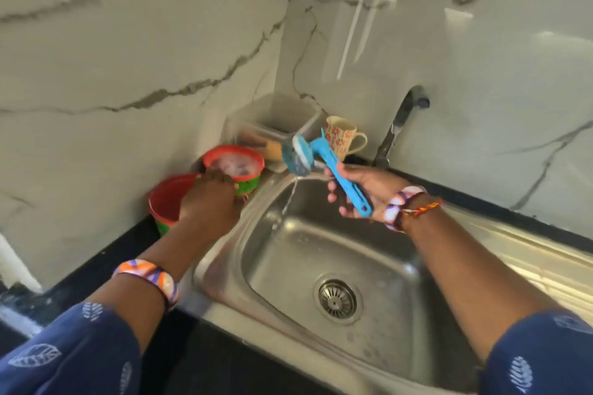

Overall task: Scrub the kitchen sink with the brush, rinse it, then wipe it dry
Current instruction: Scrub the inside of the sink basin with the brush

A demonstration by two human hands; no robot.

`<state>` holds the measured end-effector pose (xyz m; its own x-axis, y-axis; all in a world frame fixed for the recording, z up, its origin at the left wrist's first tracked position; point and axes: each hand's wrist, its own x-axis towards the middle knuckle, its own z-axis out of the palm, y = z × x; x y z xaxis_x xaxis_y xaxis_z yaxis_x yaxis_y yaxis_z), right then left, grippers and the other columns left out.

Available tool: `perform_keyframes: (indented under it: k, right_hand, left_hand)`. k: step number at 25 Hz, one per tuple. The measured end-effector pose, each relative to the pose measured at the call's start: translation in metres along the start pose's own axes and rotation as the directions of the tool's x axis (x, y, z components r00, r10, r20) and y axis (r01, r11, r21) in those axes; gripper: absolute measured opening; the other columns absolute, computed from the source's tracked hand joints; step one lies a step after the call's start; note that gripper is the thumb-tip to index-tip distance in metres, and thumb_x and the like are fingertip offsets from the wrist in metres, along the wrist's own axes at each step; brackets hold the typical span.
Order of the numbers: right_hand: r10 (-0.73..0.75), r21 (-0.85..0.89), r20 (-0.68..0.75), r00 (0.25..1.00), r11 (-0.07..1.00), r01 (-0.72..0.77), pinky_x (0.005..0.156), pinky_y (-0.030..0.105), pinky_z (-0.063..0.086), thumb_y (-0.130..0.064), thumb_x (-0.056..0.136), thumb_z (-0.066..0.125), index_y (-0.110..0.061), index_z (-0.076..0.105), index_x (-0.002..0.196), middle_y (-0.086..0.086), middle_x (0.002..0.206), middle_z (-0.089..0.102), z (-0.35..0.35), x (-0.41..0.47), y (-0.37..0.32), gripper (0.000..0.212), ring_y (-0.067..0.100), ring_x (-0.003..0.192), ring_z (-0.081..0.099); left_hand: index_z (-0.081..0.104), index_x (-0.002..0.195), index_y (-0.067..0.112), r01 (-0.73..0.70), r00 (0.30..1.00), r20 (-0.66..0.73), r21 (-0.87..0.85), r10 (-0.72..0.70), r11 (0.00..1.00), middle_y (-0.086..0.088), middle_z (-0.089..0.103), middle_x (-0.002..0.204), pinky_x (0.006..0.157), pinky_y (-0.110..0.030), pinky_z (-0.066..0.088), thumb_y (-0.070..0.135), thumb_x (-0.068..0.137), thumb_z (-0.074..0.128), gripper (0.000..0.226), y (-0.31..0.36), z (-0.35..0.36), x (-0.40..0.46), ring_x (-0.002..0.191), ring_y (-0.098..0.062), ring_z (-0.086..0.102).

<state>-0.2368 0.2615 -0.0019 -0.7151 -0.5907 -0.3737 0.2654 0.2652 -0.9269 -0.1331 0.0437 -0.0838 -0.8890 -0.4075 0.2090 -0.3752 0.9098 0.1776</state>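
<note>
Right now I am gripping the brush [324, 163] in my right hand [359, 192], its long axis slanting up-left, dripping bristles hanging over the sink [321, 253] basin's far-left corner. My left hand [211, 202] is clutching the soapy pot [236, 167] beside it.

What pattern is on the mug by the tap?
The mug is cream with small red-orange flowers, seen in the head view.
</note>
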Motion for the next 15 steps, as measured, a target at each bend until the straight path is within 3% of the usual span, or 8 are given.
perform_keyframes:
  k: [3,5,8,11,13,15]
  right_hand:
    - [0.153,-0.450,0.102,0.983,0.888,-0.092,0.042,0.015,0.042,-0.012,0.097,0.044,-0.012,0.058,0.083,0.001,0.070,0.053,-0.038,-0.020,0.053,0.020,0.001,0.044,0.054]
    - [0.298,-0.576,0.109,0.948,0.797,-0.184,0.033,0.011,0.030,-0.011,0.098,0.045,-0.011,0.058,0.084,0.001,0.064,0.047,-0.064,-0.032,0.081,0.019,0.000,0.034,0.040]
    - [0.564,-0.594,0.202,0.801,0.721,-0.357,0.030,0.007,0.023,-0.012,0.098,0.044,-0.022,0.058,0.103,0.002,0.056,0.045,-0.107,-0.047,0.113,0.018,0.001,0.030,0.033]
    - [0.662,-0.639,0.366,0.654,0.689,-0.341,0.030,0.006,0.023,-0.016,0.099,0.042,-0.029,0.057,0.107,-0.003,0.050,0.045,-0.110,-0.028,0.133,0.022,-0.001,0.030,0.031]
    - [0.590,-0.594,0.461,0.662,0.760,-0.264,0.030,0.005,0.020,-0.020,0.100,0.040,-0.026,0.056,0.104,-0.002,0.053,0.042,-0.072,0.006,0.141,0.018,-0.002,0.029,0.028]
    - [0.496,-0.553,0.479,0.724,0.811,-0.190,0.030,0.006,0.020,-0.020,0.100,0.038,-0.021,0.052,0.125,0.001,0.059,0.039,-0.021,0.040,0.152,0.029,0.000,0.026,0.027]
  left_hand:
    - [0.044,0.133,-0.003,0.005,0.988,-0.153,-0.068,-0.015,0.998,-0.023,0.038,0.143,0.107,-0.041,0.032,0.022,0.090,0.053,0.051,0.028,-0.003,-0.020,0.137,-0.034,0.029]
    - [0.045,0.133,-0.005,0.015,0.973,-0.227,-0.116,-0.042,0.993,-0.024,0.039,0.144,0.108,-0.047,0.032,0.015,0.087,0.057,0.052,0.048,0.002,-0.039,0.137,-0.038,0.031]
    - [0.053,0.128,-0.002,0.154,0.957,-0.213,-0.209,-0.198,0.966,-0.023,0.050,0.135,0.095,-0.050,0.043,0.012,0.087,0.059,0.044,0.073,0.015,-0.080,0.125,-0.041,0.045]
    - [0.056,0.122,0.001,0.361,0.901,-0.190,-0.172,-0.391,0.916,-0.022,0.055,0.126,0.087,-0.046,0.045,0.016,0.090,0.055,0.036,0.081,0.019,-0.115,0.116,-0.040,0.050]
    - [0.057,0.116,-0.001,0.464,0.858,-0.197,-0.101,-0.475,0.880,-0.023,0.055,0.123,0.086,-0.046,0.044,0.017,0.090,0.052,0.032,0.077,0.022,-0.124,0.112,-0.042,0.050]
    - [0.057,0.114,0.001,0.560,0.800,-0.212,-0.069,-0.561,0.825,-0.023,0.056,0.120,0.085,-0.047,0.044,0.019,0.092,0.048,0.030,0.071,0.024,-0.123,0.108,-0.044,0.051]
